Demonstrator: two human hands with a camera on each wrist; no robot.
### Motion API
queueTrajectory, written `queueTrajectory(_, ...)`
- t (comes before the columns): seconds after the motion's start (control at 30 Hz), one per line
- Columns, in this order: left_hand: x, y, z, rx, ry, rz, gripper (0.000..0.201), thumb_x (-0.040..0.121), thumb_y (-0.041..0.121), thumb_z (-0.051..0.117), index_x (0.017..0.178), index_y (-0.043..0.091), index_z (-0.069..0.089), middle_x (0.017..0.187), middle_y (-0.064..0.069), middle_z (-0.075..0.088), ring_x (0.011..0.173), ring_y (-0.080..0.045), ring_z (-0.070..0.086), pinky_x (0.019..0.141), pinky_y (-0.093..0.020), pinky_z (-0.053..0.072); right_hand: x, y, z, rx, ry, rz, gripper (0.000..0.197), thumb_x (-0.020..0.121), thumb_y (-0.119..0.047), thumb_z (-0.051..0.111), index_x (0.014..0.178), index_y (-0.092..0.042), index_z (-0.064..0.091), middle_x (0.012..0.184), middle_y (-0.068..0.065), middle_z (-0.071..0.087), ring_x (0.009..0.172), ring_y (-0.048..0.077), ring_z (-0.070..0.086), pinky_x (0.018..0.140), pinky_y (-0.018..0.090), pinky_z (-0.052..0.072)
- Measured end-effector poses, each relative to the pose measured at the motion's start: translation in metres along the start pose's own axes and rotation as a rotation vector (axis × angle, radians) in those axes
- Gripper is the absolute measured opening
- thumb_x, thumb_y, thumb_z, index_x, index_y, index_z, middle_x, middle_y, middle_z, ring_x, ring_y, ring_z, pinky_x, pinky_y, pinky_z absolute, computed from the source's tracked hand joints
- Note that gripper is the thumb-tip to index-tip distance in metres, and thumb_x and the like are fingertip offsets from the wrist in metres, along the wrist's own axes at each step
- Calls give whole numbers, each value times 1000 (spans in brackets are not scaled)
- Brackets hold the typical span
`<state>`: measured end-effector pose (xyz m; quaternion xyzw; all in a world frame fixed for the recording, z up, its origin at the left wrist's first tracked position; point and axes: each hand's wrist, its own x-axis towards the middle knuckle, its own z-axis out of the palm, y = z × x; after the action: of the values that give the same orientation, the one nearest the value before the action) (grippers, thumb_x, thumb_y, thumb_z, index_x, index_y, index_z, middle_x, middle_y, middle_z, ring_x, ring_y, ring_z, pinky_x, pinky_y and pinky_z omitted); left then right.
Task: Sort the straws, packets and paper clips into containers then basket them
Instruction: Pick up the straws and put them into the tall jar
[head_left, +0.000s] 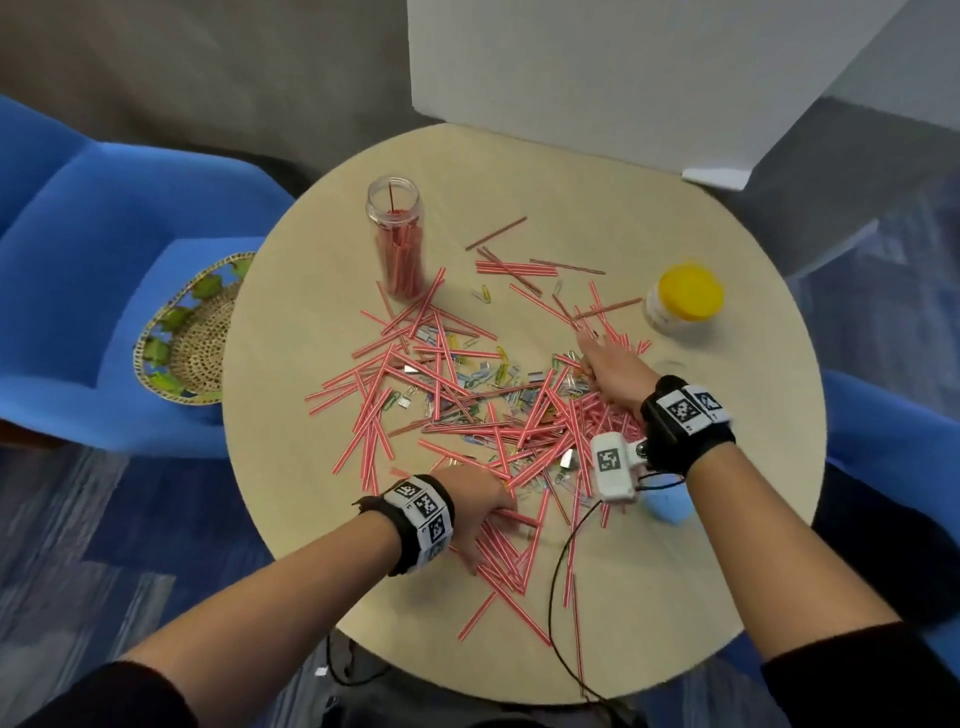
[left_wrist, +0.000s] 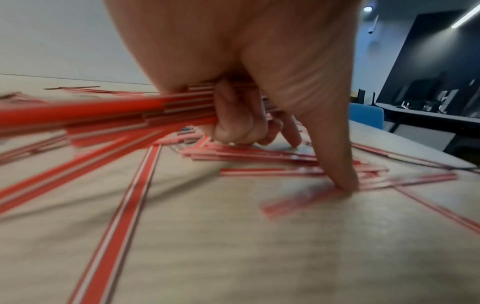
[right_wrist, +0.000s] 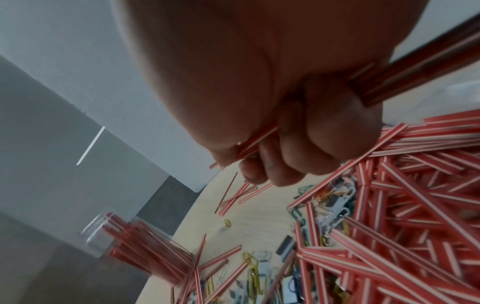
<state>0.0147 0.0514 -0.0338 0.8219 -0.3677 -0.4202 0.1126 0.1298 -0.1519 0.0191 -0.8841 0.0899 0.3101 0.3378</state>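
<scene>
Blue armchair (head_left: 104, 249) carries the woven basket (head_left: 197, 338) beside the table (head_left: 675, 597).

A: Entry, wearables. Left hand (head_left: 480, 512): bare, forearm bare, black sleeve (head_left: 119, 696) starting near the elbow.

B: Wrist?

A: Black strap with a white band (head_left: 423, 512) printed with square black-and-white markers.

B: Right hand (head_left: 610, 371)?

A: Same scheme: black strap, white marker band (head_left: 688, 408), black sleeve (head_left: 852, 680) further up the arm. A small white camera unit (head_left: 613, 465) bearing its own square marker sits at the inner wrist; a thin black cable (head_left: 558, 587) runs from it toward the body.
</scene>
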Motion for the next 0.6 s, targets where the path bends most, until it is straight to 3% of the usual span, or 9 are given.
queueTrajectory(0.07, 0, 2, 6, -17, 60, 21, 49, 70, 39, 83, 111, 22, 64, 103, 0, 66, 95, -21, 59, 81, -32, 50, -4, 8, 3, -18, -1, -68, 55, 105, -48, 21, 71, -16, 49, 61, 0, 39, 49, 14, 34, 50, 26, 29)
queueTrajectory(0.13, -2, 1, 9, -41, 104, 35, 37, 75, 36, 80, 106, 20, 67, 102, 1, 64, 94, -20, 58, 80, -31, 50, -9, 12, 5, -2, 3, -109, 45, 107, -39, 24, 91, -16, 59, 65, 0, 44, 49, 11, 37, 47, 22, 30)
queueTrajectory(0.23, -4, -4, 13, -9, 126, 41, 43, 75, 42, 78, 108, 18, 66, 107, 0, 62, 97, -19, 57, 82, -31, 50, -10, 18, 12, 58, 62, -185, 31, 107, -29, 27, 116, -22, 56, 71, 1, 47, 55, 15, 39, 47, 25, 33)
queueTrajectory(0.33, -5, -12, 15, 33, 125, 21, 51, 75, 42, 79, 115, 16, 62, 111, -1, 58, 99, -19, 55, 79, -29, 44, -14, 20, 19, 91, 89, -219, 27, 107, -24, 30, 105, -22, 57, 69, -3, 46, 53, 15, 37, 47, 29, 32)
queueTrajectory(0.43, -6, -16, 14, 55, 144, -8, 33, 83, 40, 72, 104, 14, 65, 103, -1, 57, 92, -20, 56, 71, -27, 41, -24, 20, 26, 80, 11, -192, 28, 106, -19, 32, 98, -17, 58, 67, -6, 43, 50, 11, 34, 48, 25, 30)
queueTrajectory(0.53, -8, -19, 8, 42, 180, -41, 29, 89, 39, 66, 103, 14, 64, 104, -1, 56, 91, -20, 58, 74, -30, 45, -36, 21, 35, 37, -29, -179, 26, 101, -12, 36, 87, -13, 59, 76, -13, 45, 62, 5, 40, 62, 25, 33)
queueTrajectory(0.6, -11, -21, 2, 26, 219, -49, 29, 91, 40, 64, 103, 13, 64, 102, -2, 59, 89, -21, 58, 74, -31, 46, -40, 25, 41, -16, -89, -192, 26, 99, -16, 41, 84, -10, 61, 82, -8, 54, 73, 8, 49, 71, 29, 38)
